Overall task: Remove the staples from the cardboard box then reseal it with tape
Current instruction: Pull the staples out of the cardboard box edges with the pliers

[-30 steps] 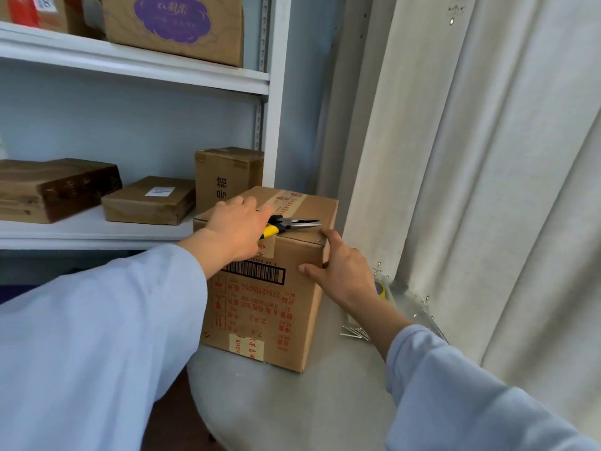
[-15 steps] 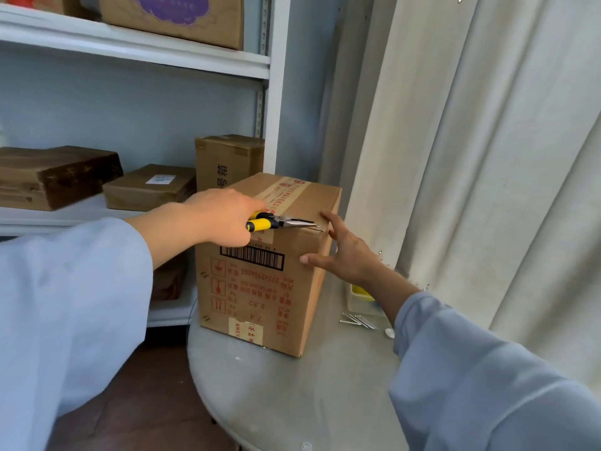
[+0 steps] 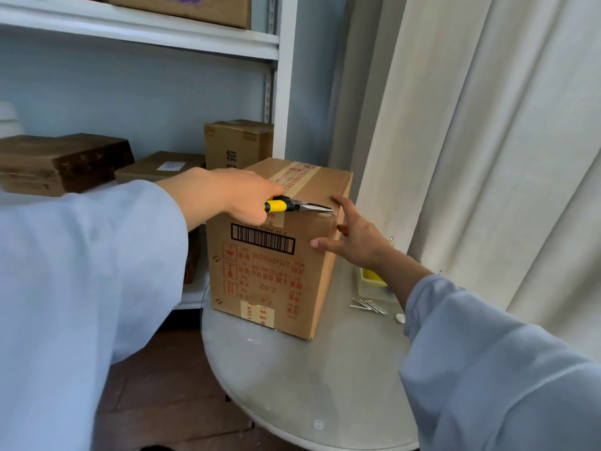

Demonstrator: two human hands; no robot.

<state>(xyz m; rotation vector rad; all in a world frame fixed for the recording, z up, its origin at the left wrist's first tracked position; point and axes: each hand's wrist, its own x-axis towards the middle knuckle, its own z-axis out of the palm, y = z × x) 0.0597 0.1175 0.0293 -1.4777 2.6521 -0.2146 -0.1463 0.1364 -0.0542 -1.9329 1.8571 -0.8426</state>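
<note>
The box stands on the round table, at its 11 o'clock edge, hard by the shelf and the curtain. Its top seam is taped, and the printed front faces the camera.

Over the last second the pliers have slid from mid-top toward 3 o'clock, and their closed nose now lies along the top front edge, its tip right at the near right corner. I judge a staple there is the target, though no staple can be made out. So staple pulling is under way and taping has not begun.

The left hand is wrapped tight round the yellow handles, coming in from 9 o'clock. The right hand is spread, fingers straight: thumb against the front face, forefinger touching the top corner just beside the plier tip, bracing the box as it did a second ago.

At 3 o'clock of the box, on the table, lie loose nails and a clear tray with something yellow in it. More boxes sit on the shelf at 11 o'clock.
</note>
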